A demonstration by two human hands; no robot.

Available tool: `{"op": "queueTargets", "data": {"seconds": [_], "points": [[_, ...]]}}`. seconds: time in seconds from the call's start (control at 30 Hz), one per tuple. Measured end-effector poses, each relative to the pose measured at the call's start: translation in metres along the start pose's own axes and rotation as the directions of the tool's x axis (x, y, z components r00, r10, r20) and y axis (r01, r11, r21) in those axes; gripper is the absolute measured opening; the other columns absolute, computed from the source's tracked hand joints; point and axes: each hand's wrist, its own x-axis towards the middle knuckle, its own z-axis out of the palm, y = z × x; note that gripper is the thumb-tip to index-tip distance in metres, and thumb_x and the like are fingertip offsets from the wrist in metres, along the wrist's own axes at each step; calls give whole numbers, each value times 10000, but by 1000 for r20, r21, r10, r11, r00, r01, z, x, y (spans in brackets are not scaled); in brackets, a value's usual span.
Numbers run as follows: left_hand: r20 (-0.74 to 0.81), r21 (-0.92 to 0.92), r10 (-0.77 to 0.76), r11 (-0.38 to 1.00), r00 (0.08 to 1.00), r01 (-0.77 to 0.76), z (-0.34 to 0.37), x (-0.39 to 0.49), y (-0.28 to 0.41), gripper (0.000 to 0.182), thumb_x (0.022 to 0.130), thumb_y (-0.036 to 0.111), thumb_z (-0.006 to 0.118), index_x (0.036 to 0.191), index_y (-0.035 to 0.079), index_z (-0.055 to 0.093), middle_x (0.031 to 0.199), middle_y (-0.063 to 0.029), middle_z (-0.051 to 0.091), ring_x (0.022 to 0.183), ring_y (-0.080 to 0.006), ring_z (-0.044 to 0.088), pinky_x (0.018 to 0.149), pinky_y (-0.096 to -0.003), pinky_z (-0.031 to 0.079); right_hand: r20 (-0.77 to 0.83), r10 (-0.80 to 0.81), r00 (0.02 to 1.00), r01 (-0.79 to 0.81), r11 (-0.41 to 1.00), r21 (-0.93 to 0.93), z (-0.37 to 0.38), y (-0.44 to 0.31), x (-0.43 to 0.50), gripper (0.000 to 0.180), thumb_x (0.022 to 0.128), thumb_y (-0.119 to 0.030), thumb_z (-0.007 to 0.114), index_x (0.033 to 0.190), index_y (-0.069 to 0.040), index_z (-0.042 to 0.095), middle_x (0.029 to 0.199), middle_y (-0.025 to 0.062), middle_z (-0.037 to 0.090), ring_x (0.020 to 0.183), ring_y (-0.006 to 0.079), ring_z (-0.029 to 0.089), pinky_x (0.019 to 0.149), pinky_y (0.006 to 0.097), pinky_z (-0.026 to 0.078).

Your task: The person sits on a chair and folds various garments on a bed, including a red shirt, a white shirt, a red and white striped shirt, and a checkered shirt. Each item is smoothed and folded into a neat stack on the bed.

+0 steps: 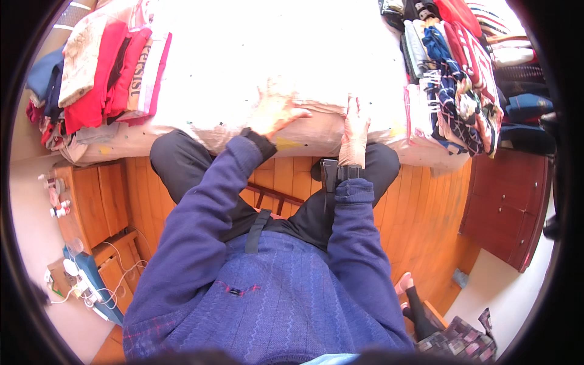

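Observation:
My left hand (279,109), blurred, is over the pale, sparsely patterned sheet (205,109) of the bed before me, its fingers spread. To its right, my right hand (353,125) rests on its edge with fingers straight and close together. Between the two hands runs a raised fold of pale cloth (321,107); glare hides whether it is a separate piece or the sheet itself. Neither hand has a grip on anything that I can make out. A black device (329,175) is strapped at my right wrist.
Folded clothes (114,77) are stacked at the bed's left, one bearing writing. More folded clothes (451,82) stand at the right. A wooden cabinet (98,196) with cables is on the left, a dark red cabinet (506,200) on the right. Another person's legs (413,301) show lower right.

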Motion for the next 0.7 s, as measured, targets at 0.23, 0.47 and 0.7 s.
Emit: {"op": "queueTargets", "data": {"seconds": [0.23,0.47,0.7], "points": [[-53,-105,129,985,990,-133,17,61,55,942,743,634,750,1425,37,495,1377,-245,532,1301,-455,470,1088,-634,316,61,-96,994,93,994,61,-10,13,26,299,1012,-101,576,1265,47,633,1193,96,671,1065,163,615,943,298,488],[-209,-255,43,962,977,-97,10,74,60,730,773,511,796,1246,2,571,1159,-231,627,1071,-392,635,899,-511,509,175,-175,969,169,984,54,20,-31,31,365,1017,-101,610,1345,54,568,1120,79,671,1008,137,624,910,269,503],[-217,-447,-39,892,975,-64,5,81,51,298,886,248,757,1039,9,663,782,-148,692,666,-259,694,550,-327,548,299,-206,932,189,978,86,42,-55,22,329,1040,-95,546,1342,34,576,1196,120,673,1083,167,641,950,301,511]]}}
